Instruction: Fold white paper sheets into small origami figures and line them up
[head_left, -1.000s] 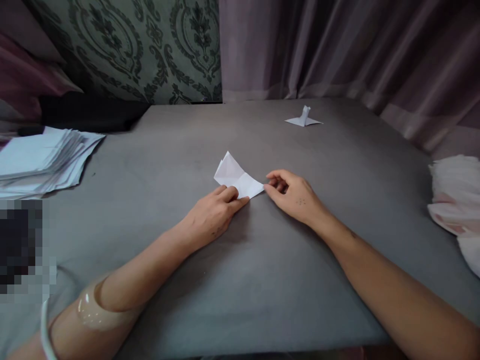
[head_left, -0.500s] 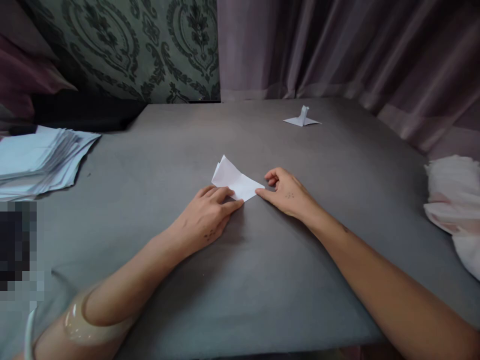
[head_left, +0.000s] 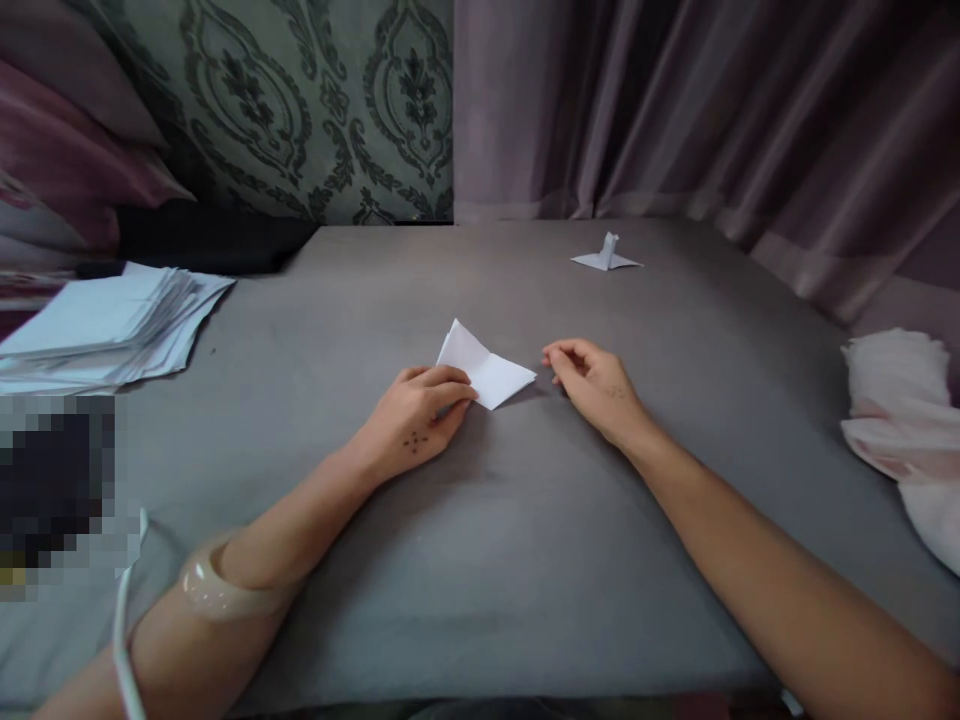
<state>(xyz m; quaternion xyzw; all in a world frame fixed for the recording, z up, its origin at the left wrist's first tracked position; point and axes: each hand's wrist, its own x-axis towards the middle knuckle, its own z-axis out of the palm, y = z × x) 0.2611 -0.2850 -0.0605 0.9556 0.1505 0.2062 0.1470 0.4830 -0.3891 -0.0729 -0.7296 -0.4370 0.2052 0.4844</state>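
A piece of folded white paper (head_left: pixel 501 382) lies on the grey cloth, its folds making two pointed flaps, one up at the left and one out to the right. My left hand (head_left: pixel 420 410) grips its left side, the fingers lying over it and the thumb at the lower edge, so part of the paper is hidden. Just right of the paper, my right hand (head_left: pixel 596 385) hovers apart from it. Its thumb and fingers are curled together with nothing visible between them.
Toward the far right stands a small folded paper figure (head_left: pixel 607 255). At left lie a stack of white paper (head_left: pixel 112 325), a black cloth (head_left: pixel 217 235) and a white cable (head_left: pixel 124 620). Crumpled pale fabric (head_left: pixel 904 430) rests at the right edge. Curtains (head_left: pixel 637 110) hang behind.
My right hand has let go of the paper's right tip and moved away to the right. My left thumb has drawn back along the lower edge. The view has shifted slightly.
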